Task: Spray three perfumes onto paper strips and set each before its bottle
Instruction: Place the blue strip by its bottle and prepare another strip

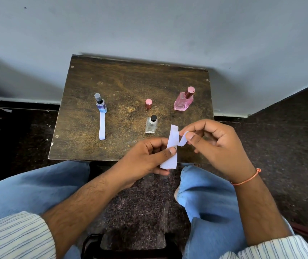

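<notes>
A blue perfume bottle (100, 104) stands at the left of the small wooden table (123, 85), with one white paper strip (102, 126) lying in front of it. A clear bottle (151, 124) with a black sprayer stands in the middle, uncapped. A pink cap (148, 104) stands behind it. A pink bottle (184, 99) is at the right. My left hand (149, 157) pinches a small stack of white paper strips (171, 150) over the table's front edge. My right hand (213, 144) pinches the curled top end of one strip (183, 140), peeling it off the stack.
The table stands against a grey wall (149, 30) on a dark speckled floor (280, 146). My knees in blue jeans (37, 189) flank the table's front edge. A dark stool frame (93, 243) shows between my legs.
</notes>
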Action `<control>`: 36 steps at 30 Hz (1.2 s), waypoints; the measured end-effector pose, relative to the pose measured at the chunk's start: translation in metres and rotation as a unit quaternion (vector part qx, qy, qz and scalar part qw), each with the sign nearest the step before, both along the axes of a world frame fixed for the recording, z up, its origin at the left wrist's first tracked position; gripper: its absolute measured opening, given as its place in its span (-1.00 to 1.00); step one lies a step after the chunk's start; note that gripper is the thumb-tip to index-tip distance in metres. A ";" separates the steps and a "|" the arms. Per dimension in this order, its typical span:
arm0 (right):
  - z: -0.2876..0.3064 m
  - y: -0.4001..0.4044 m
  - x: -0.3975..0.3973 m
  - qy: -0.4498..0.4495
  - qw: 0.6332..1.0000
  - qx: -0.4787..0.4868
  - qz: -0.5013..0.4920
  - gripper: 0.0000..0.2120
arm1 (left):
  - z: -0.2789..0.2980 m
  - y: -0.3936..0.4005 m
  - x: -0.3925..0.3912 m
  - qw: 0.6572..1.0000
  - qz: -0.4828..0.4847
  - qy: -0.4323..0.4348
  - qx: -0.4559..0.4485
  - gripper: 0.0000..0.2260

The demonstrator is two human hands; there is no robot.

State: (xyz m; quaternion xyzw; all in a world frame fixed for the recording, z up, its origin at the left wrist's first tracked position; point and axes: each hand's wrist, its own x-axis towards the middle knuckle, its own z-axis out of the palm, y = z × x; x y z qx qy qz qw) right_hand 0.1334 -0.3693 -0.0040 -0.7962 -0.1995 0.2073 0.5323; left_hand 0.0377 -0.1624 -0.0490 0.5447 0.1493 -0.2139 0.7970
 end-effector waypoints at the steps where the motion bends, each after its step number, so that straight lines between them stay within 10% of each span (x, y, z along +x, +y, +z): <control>1: 0.002 0.000 0.000 0.000 1.000 0.014 -0.006 -0.93 | 0.000 0.000 0.000 1.000 -0.003 0.001 0.004 -0.82; 25: -0.003 0.009 0.003 0.130 0.988 0.007 -0.079 -0.64 | 0.006 -0.002 0.002 0.991 -0.033 -0.037 0.121 -0.77; 30: -0.008 0.009 -0.004 -0.048 0.989 -0.102 0.093 -0.40 | 0.006 -0.003 0.002 0.990 -0.023 -0.029 0.133 -0.75; 36: -0.019 0.019 -0.004 -0.144 0.981 -0.095 0.094 -0.69 | -0.001 0.000 0.001 0.987 -0.047 -0.038 0.147 -0.69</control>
